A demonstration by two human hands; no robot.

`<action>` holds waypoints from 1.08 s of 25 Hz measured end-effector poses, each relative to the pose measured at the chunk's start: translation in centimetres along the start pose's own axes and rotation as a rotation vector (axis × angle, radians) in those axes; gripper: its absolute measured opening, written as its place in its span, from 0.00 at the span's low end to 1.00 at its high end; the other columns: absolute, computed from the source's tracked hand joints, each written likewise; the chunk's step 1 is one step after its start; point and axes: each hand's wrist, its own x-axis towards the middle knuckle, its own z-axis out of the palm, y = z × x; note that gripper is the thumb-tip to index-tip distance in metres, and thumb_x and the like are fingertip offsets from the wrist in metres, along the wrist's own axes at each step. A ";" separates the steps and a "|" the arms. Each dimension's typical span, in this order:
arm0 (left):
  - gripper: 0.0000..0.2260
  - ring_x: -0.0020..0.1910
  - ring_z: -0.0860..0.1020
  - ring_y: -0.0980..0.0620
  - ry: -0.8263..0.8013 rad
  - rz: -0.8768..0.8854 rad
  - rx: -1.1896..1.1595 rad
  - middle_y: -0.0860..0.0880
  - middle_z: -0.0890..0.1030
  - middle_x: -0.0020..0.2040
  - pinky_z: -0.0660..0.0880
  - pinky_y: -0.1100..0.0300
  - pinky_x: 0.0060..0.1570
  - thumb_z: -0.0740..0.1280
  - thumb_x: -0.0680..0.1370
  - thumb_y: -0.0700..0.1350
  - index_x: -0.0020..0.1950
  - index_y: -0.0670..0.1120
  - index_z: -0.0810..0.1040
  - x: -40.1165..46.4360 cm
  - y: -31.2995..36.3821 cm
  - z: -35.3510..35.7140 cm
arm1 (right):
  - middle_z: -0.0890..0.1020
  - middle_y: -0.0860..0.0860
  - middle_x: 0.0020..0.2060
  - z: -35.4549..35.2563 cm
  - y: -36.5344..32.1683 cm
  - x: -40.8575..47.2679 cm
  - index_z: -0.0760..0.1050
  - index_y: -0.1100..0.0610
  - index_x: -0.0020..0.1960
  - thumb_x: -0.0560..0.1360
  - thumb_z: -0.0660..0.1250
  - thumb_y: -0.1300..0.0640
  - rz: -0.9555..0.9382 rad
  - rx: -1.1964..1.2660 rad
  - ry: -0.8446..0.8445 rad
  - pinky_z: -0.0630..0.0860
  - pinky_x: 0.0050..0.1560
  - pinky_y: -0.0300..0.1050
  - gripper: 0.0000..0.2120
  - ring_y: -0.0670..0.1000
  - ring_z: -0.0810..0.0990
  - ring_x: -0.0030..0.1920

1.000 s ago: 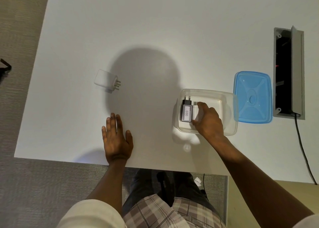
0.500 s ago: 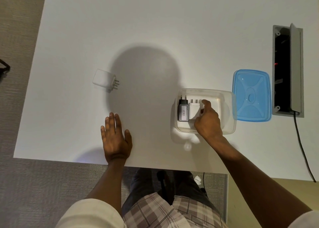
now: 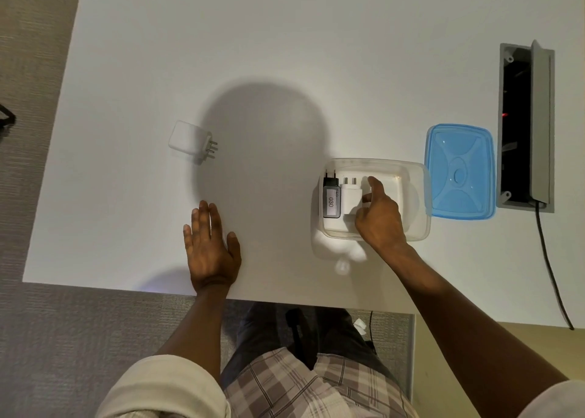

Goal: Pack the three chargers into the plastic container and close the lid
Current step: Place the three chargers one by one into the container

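Note:
The clear plastic container [image 3: 417,196] stands on the white table, to the right of centre. Inside, at its left end, a black charger [image 3: 331,200] labelled 030 lies beside a white charger [image 3: 350,196], both with pins pointing away from me. My right hand [image 3: 380,218] reaches into the container, its thumb and forefinger loosely at the white charger's right side. A third charger [image 3: 188,140], white, lies on the table far to the left. My left hand [image 3: 209,246] rests flat on the table near the front edge. The blue lid [image 3: 460,172] lies just right of the container.
A grey cable box [image 3: 541,126] with its flap raised is set into the table right of the lid. A black cable [image 3: 549,265] runs from it over the front edge. The table's front edge [image 3: 126,286] is just behind my left hand.
My right hand has drawn back off the white charger, which now lies uncovered beside the black one in the container. My left hand has stayed flat on the table.

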 end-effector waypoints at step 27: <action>0.30 0.82 0.54 0.47 0.030 -0.016 -0.033 0.47 0.57 0.83 0.51 0.47 0.81 0.56 0.82 0.56 0.82 0.46 0.54 0.0 -0.5 0.3 | 0.70 0.59 0.68 18.2 -28.0 5.1 0.55 0.61 0.77 0.73 0.66 0.65 -0.725 -0.674 -0.155 0.67 0.66 0.56 0.35 0.63 0.67 0.67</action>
